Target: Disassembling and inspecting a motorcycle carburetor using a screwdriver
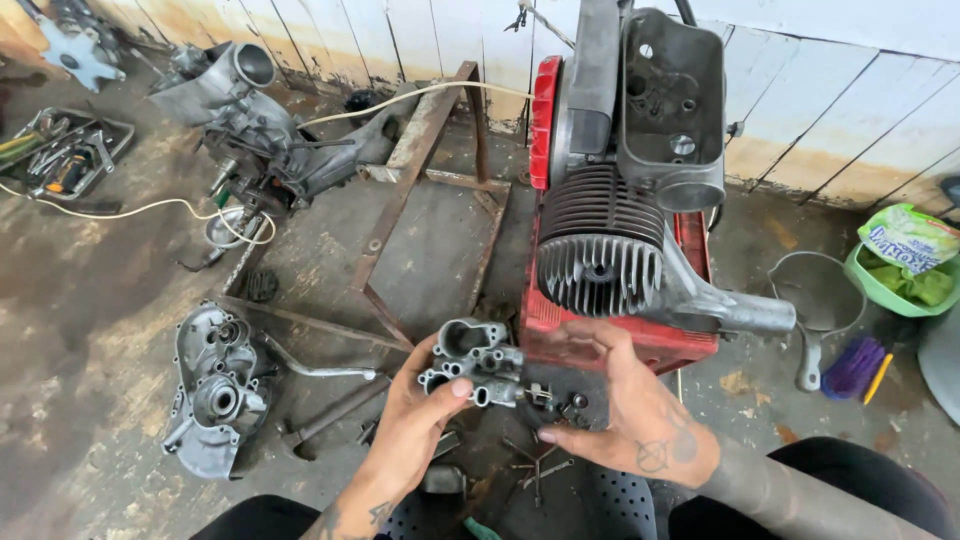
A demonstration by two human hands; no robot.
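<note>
**Carburettor body held up for inspection**

The grey carburettor (475,362) is just below the finned cylinder (600,245), gripped by the left hand (415,420). The right hand (625,405) is open beside it, touching. I judge careful turning comes next.

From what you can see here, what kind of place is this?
Most likely a small engine repair workshop. A finned engine stands on a red stand, a crankcase cover lies on the stained concrete floor, and the left hand holds a carburetor.
</note>
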